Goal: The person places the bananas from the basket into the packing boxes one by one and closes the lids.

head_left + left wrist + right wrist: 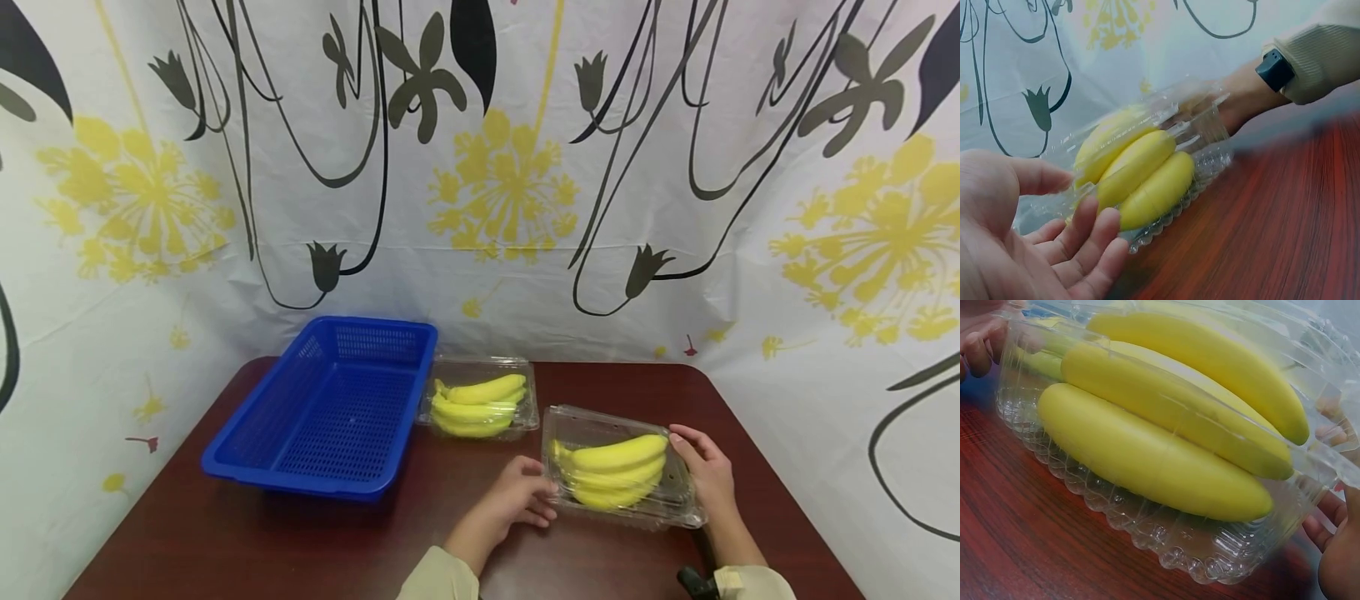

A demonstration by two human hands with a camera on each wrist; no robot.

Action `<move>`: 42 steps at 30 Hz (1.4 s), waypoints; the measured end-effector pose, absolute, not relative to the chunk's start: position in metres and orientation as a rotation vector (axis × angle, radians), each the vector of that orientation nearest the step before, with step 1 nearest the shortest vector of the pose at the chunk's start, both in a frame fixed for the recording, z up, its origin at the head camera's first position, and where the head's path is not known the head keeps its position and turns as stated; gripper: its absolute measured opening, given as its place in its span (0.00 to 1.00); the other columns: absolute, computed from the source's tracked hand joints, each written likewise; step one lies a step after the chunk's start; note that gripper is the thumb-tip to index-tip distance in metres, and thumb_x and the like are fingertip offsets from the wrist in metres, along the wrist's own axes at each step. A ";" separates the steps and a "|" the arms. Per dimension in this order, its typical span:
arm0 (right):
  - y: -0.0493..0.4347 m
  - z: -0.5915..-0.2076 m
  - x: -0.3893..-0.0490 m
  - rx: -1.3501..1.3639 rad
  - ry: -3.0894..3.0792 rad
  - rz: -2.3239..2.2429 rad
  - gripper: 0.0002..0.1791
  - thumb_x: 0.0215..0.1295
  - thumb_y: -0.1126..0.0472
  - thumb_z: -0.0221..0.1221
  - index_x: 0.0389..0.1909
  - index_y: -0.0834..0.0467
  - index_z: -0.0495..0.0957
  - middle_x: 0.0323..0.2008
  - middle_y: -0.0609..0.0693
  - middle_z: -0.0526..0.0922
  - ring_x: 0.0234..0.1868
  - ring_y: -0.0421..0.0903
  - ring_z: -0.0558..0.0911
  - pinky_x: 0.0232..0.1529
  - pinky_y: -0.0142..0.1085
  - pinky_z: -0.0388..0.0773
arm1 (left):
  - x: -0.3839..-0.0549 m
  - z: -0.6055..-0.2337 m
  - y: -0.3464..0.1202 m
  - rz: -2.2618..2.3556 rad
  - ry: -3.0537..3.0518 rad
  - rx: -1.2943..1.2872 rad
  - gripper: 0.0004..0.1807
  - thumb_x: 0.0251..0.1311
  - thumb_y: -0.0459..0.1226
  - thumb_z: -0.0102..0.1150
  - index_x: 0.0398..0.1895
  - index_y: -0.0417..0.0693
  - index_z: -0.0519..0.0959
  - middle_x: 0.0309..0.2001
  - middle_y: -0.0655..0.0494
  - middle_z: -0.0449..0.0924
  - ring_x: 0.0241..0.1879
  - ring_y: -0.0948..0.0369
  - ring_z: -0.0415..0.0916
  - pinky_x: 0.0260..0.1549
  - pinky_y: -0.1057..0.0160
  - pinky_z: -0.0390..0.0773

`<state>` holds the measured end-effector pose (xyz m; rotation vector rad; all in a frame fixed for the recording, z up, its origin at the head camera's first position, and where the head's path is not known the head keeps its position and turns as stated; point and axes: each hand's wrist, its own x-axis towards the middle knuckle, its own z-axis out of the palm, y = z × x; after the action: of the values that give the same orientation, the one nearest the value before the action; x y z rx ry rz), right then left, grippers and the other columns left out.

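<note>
A clear plastic clamshell box (678,500) with a bunch of yellow bananas (611,471) inside is in front of me at the right of the table. My right hand (708,475) grips the box's right end, with its thumb over the top edge. At the box's left end is my left hand (513,500), its thumb and fingers spread loosely around the near corner. In the left wrist view, these fingertips (1109,219) overlap the clear plastic. The right wrist view shows the bananas (1154,456) close up through the box's ridged side.
A blue perforated plastic basket (300,482) stands at the left of the dark red table (285,550). Beside it, at the back, sits another clear box (527,408) of bananas (476,408). A patterned cloth (510,308) hangs behind the table. A black band (1275,69) circles my right wrist.
</note>
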<state>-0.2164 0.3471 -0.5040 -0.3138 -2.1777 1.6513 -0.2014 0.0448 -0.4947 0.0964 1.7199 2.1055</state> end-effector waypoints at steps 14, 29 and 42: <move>0.348 -0.500 -0.216 -0.294 -2.177 1.688 0.23 0.70 0.54 0.58 0.59 0.65 0.74 0.41 0.25 0.78 0.44 0.26 0.74 0.40 0.20 0.70 | -0.202 -0.491 0.047 2.046 1.783 0.114 0.13 0.53 0.29 0.59 0.39 0.42 0.66 0.24 0.46 0.83 0.21 0.54 0.83 0.17 0.65 0.77; 0.359 -0.475 -0.228 -0.230 -2.461 1.632 0.35 0.69 0.39 0.53 0.67 0.59 0.67 0.53 0.37 0.73 0.45 0.26 0.72 0.40 0.23 0.73 | -0.216 -0.495 0.053 2.081 1.721 0.154 0.12 0.57 0.27 0.56 0.36 0.44 0.64 0.29 0.39 0.84 0.15 0.61 0.77 0.16 0.66 0.75; 0.342 -0.460 -0.212 -0.419 -2.532 1.362 0.36 0.71 0.38 0.47 0.69 0.59 0.64 0.62 0.64 0.70 0.55 0.55 0.74 0.44 0.42 0.74 | -0.221 -0.493 0.068 2.194 1.778 0.014 0.11 0.59 0.23 0.55 0.37 0.41 0.64 0.26 0.40 0.84 0.13 0.63 0.76 0.15 0.68 0.72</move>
<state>-0.2120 0.3416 -0.4597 -0.4185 -2.5324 1.3625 -0.2210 0.0680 -0.4928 0.0141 1.7781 2.1944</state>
